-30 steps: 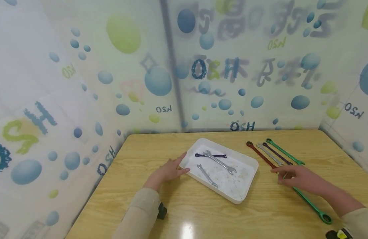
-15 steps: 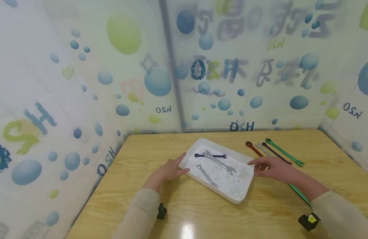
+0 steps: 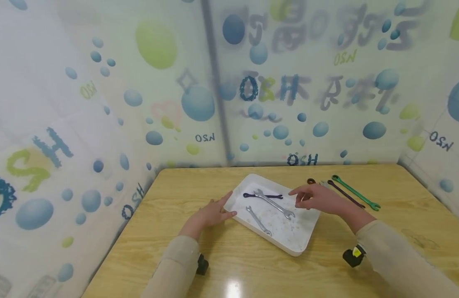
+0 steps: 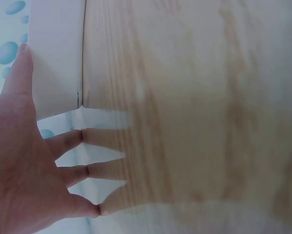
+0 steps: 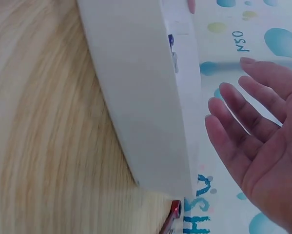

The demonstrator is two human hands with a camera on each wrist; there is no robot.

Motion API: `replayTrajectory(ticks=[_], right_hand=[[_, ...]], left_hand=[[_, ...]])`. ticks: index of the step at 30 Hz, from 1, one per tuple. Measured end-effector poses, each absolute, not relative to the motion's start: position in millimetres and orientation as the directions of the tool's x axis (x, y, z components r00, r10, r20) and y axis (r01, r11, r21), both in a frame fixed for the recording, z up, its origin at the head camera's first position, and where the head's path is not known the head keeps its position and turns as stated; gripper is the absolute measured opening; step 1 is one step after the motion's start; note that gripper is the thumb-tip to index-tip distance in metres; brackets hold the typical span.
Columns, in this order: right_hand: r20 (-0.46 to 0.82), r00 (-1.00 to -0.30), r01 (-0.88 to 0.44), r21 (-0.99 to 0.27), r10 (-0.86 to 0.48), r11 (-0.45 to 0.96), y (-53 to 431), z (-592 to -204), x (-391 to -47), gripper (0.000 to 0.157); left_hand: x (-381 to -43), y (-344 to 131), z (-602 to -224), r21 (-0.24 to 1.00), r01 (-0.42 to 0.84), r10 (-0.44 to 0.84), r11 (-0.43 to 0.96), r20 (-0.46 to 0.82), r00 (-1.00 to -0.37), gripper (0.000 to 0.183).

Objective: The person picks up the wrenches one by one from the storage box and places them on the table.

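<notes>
A white tray (image 3: 289, 238) sits on the table. Inside it are a dark purple wrench (image 3: 249, 195), a larger silver wrench (image 3: 275, 205) lying over it, and a small silver wrench (image 3: 258, 221). My left hand (image 3: 210, 213) rests at the tray's left corner, fingers spread; in the left wrist view the thumb lies along the tray wall (image 4: 58, 58) and fingertips touch the table. My right hand (image 3: 320, 198) hovers above the tray's right end. The right wrist view has its palm (image 5: 277, 161) bare and its fingers loosely bent, holding nothing.
Right of the tray lie a green wrench (image 3: 356, 192), a dark purple wrench (image 3: 344, 192), a silver wrench (image 3: 323, 183) and a red wrench (image 3: 311, 181), the last two partly hidden by my right hand. Patterned walls (image 3: 281, 111) border the table's back and left.
My right hand has moved left from beside the wrenches to over the tray's right end. Its arm now covers the lower green wrench. The left hand and the tray stay put.
</notes>
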State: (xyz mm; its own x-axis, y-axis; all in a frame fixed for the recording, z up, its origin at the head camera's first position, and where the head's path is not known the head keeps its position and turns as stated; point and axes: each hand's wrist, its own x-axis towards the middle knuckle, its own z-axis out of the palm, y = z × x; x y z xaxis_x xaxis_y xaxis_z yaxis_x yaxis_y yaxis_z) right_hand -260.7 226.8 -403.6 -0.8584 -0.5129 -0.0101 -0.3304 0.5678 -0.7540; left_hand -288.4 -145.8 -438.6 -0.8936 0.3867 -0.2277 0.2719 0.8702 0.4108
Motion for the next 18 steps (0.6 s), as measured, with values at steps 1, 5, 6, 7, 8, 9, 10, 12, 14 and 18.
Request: replayTrajectory(ticks=[1,5,6,7,8,9,10,12,14,18], right_hand=[[-0.017,-0.857,-0.323,-0.76,-0.514,0.564,223.4,-403.4,-263.7,0.043],[-0.053,-0.855,-0.287,-0.78,-0.516,0.556,210.7,-403.2,-275.5,0.044],[-0.059,-0.855,-0.281,-0.782,-0.516,0.556,207.7,-403.2,-278.3,0.044],[-0.066,-0.857,-0.274,-0.781,-0.512,0.56,204.9,-403.2,-281.0,0.044],[-0.074,-0.858,-0.27,-0.777,-0.508,0.568,202.0,-402.9,-283.6,0.045],[-0.082,-0.86,-0.263,-0.775,-0.503,0.575,199.3,-402.5,-286.1,0.044],[-0.088,-0.862,-0.26,-0.769,-0.5,0.583,196.6,-402.3,-288.5,0.044],[-0.105,-0.862,-0.251,-0.761,-0.496,0.598,191.6,-402.1,-292.9,0.044],[-0.119,-0.86,-0.246,-0.755,-0.496,0.607,186.6,-401.7,-296.6,0.043],[-0.128,-0.855,-0.256,-0.738,-0.502,0.624,176.0,-401.9,-304.3,0.043]], left_hand=[[-288.7,-146.1,-438.7,0.411,0.272,0.387,0.87,-0.229,-0.893,0.079],[-289.0,-146.4,-438.3,0.414,0.262,0.38,0.872,-0.235,-0.895,0.079],[-288.9,-146.3,-438.0,0.415,0.258,0.377,0.872,-0.235,-0.896,0.079],[-288.7,-146.0,-437.8,0.417,0.251,0.371,0.874,-0.238,-0.898,0.08],[-288.5,-145.8,-437.7,0.419,0.244,0.365,0.875,-0.238,-0.9,0.081],[-288.4,-145.7,-437.6,0.419,0.237,0.359,0.877,-0.24,-0.902,0.083],[-288.2,-145.6,-437.6,0.42,0.23,0.352,0.878,-0.241,-0.904,0.085],[-287.9,-145.4,-437.7,0.421,0.217,0.339,0.881,-0.243,-0.909,0.088],[-287.2,-145.5,-437.7,0.421,0.206,0.329,0.884,-0.245,-0.912,0.091],[-286.9,-145.5,-438.2,0.421,0.2,0.322,0.885,-0.242,-0.915,0.093]])
